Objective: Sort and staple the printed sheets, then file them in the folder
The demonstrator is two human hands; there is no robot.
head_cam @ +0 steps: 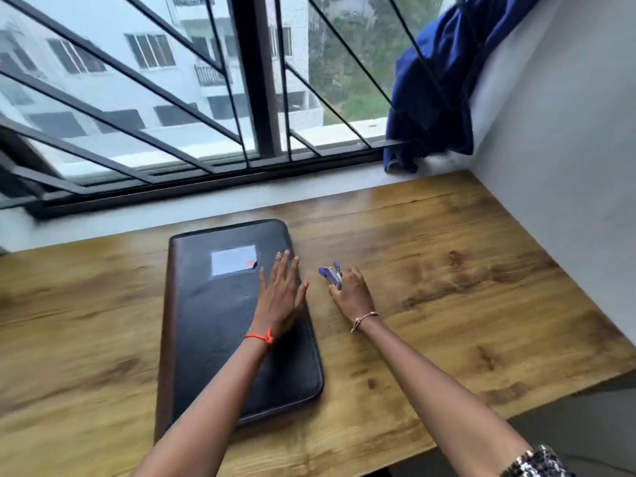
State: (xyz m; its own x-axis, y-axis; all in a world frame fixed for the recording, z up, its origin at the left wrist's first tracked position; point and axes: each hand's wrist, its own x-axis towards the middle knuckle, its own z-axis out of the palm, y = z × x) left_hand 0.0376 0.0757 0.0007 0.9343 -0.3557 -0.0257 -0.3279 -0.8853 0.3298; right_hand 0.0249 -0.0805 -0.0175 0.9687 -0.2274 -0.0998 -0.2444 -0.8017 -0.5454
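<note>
A closed black folder (220,325) with a brown spine and a small window pocket lies flat on the wooden table (447,287). My left hand (280,294) rests flat on the folder's right edge, fingers straight. Just right of the folder, my right hand (351,292) holds a small purple stapler (332,271) on the table top, fingers curled round it. No printed sheets are in sight.
A window with dark bars runs along the far side behind a pale sill (172,215). Blue cloth (437,84) hangs at the back right corner. A grey wall (568,166) bounds the table on the right; the table's near right edge drops off.
</note>
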